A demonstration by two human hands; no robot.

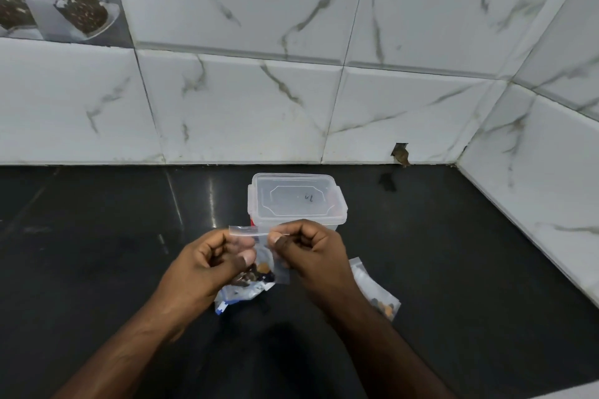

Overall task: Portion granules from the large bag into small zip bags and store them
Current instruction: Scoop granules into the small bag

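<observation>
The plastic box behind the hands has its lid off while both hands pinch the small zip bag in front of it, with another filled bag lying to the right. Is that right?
Not quite: the head view shows the plastic box with its clear lid on. The rest holds: left hand and right hand pinch the small zip bag in front of it, and another filled bag lies to the right.

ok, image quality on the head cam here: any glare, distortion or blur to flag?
Head view: wide-angle bending curves the tile lines toward the edges; bright streaks of glare on the black counter left of the clear lidded container; the person's shadow darkens the counter at the bottom between the forearms; the hands and the small zip bag look slightly soft, and its granules are hard to resolve.
</observation>
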